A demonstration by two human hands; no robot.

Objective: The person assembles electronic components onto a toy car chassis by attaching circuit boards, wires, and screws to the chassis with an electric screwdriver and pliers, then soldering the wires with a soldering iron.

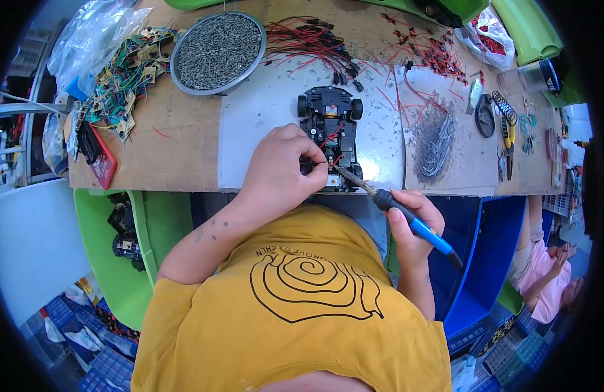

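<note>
1. The left hand (279, 171) is closed in a pinch at the near end of the toy car chassis (331, 136). Its fingertips (313, 159) hold something very thin there; it looks like a fine wire, but it is too small to be sure.
2. The right hand (413, 225) is clenched around the blue handle of one soldering iron (398, 208). The metal tip points toward 10 o'clock and reaches the near end of the chassis, just beside the left fingertips. If the tip touches a part, I cannot tell.
3. The chassis is one black frame without body shell, lying on a grey mat (263, 124) at the near edge of the workbench (178, 144). Two wheels show at its far end; the near wheels are mostly hidden by the left hand.
4. At 11 o'clock from the chassis stands one round metal tray (218, 51) full of small dark pieces, too many and too fine to count.
5. At 12 o'clock lies a loose bunch of red and black wires (312, 42), which I cannot count.
6. At 3 o'clock there is a pile of grey wire scraps (439, 140); further to that side, pliers (508, 134) and other small tools are blurred near the rim.
7. At 9 o'clock a heap of green-wired small boards (126, 78) lies, partly under a clear plastic bag (93, 32).
8. At 4 o'clock another person in pink (543, 274) is cut off by the edge of the view.
</note>
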